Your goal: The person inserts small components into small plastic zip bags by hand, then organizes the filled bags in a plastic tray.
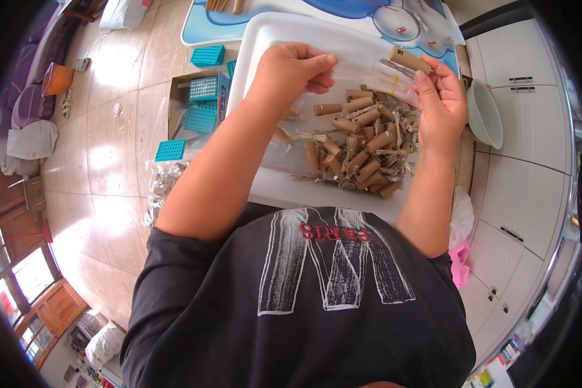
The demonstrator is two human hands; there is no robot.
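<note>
**Tube in hand above a tray heaped with brown cardboard**

The right hand (441,97) grasps a brown cardboard tube (409,59) with a dark mark on its side, raised over the right edge of a white, rimmed plastic tray (255,45). Just beside the right thumb and below the tube, a clear plastic wrapper (394,83) with a yellow strip shows. The left hand (296,70), above the tray's far left part, has thumb and fingers drawn together; whether something thin is pinched there cannot be told.

Beneath the hands, a jumbled heap of brown cardboard tubes with pale, frayed strings (368,152) fills the tray's right side, reaching toward its near edge. One brown tube (328,109) lies at the heap's far left fringe.

Outside the tray's left edge stands an open cardboard box (176,97) holding teal perforated plastic racks (204,89), with another teal rack (170,150) near its closer end. Beyond the tray's far edge spreads a light-blue-and-white tabletop (197,26), bearing a clear round dish (396,24) toward its far right corner. A pale, shallow bowl (485,116) sits right of the tray, before white cabinets (524,139). Glossy beige floor tiles (110,187) stretch away at left.
</note>
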